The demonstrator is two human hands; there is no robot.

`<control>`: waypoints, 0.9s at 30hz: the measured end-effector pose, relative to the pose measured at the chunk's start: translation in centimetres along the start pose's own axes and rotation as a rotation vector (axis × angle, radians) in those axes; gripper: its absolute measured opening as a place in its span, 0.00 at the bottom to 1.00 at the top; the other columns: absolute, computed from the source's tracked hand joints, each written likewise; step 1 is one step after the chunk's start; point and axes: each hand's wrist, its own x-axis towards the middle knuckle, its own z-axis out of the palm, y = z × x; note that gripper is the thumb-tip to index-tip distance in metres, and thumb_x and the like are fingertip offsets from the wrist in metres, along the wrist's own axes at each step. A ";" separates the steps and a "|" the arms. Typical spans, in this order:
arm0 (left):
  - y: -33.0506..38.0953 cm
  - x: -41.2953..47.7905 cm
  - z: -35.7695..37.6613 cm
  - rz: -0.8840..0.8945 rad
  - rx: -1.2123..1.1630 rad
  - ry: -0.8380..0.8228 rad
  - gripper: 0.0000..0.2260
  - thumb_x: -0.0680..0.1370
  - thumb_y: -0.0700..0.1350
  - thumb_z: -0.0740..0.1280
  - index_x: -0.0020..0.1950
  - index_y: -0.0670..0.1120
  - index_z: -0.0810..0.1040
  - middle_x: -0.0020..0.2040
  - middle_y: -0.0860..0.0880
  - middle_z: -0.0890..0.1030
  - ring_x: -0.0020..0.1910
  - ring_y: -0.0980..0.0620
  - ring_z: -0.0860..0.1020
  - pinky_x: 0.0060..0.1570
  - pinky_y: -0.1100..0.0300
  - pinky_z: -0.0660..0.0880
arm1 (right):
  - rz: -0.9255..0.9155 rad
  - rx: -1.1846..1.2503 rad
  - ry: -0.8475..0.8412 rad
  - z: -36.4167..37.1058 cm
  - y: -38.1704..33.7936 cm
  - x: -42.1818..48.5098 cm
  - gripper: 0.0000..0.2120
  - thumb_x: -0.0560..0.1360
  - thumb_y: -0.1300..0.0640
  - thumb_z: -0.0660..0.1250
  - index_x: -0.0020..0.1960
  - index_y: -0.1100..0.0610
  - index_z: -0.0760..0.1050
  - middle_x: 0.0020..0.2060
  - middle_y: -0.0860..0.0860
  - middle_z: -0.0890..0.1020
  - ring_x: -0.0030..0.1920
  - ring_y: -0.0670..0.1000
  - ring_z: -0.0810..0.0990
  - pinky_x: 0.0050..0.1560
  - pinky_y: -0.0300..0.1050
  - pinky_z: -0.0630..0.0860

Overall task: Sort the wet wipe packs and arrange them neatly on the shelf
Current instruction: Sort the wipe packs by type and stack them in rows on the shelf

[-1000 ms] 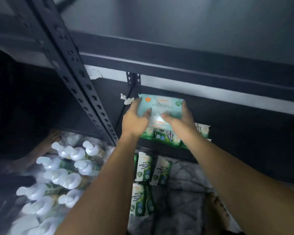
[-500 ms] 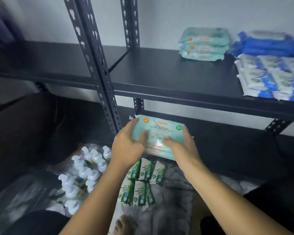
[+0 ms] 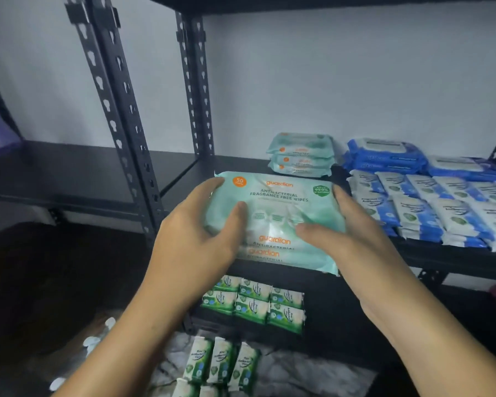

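Between both hands I hold a stack of pale green wipe packs (image 3: 281, 216) at the front edge of the middle shelf (image 3: 184, 179). My left hand (image 3: 195, 239) grips its left side, thumb on top. Gripping the right side is my right hand (image 3: 352, 236), thumb across the top. Behind on the shelf lies a pile of three matching green packs (image 3: 301, 154). To its right sit dark blue packs (image 3: 384, 156) and rows of small white-and-blue packs (image 3: 441, 213).
Small green packs (image 3: 252, 303) lie in rows on the lower shelf, and more of them (image 3: 221, 362) on the floor cloth. White pump bottles (image 3: 98, 336) show at lower left. A black upright post (image 3: 121, 116) stands left of the held stack.
Both hands have lifted the green stack from near the lower shelf up to the middle shelf's front edge. The view has risen with it.
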 end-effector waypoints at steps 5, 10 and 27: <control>0.2 4.4 2.7 0.050 0.014 0.002 0.23 0.77 0.62 0.68 0.71 0.60 0.73 0.57 0.63 0.81 0.54 0.63 0.80 0.58 0.56 0.79 | 0.016 -0.005 0.064 -1.3 -0.2 3.9 0.47 0.63 0.39 0.75 0.78 0.35 0.58 0.70 0.31 0.71 0.70 0.39 0.71 0.74 0.53 0.66; -2.2 8.4 6.6 0.019 0.052 -0.050 0.23 0.77 0.61 0.67 0.71 0.58 0.73 0.60 0.58 0.82 0.57 0.55 0.81 0.59 0.51 0.79 | 0.082 -0.066 0.172 -1.1 2.2 7.9 0.40 0.64 0.39 0.73 0.73 0.32 0.63 0.69 0.32 0.72 0.69 0.41 0.72 0.72 0.54 0.70; -7.7 12.8 10.8 0.060 0.413 -0.186 0.25 0.80 0.67 0.55 0.74 0.58 0.66 0.62 0.52 0.79 0.59 0.45 0.77 0.55 0.51 0.75 | 0.048 -0.638 0.187 -1.1 7.5 12.1 0.35 0.77 0.40 0.65 0.80 0.40 0.54 0.72 0.42 0.68 0.72 0.49 0.67 0.63 0.46 0.66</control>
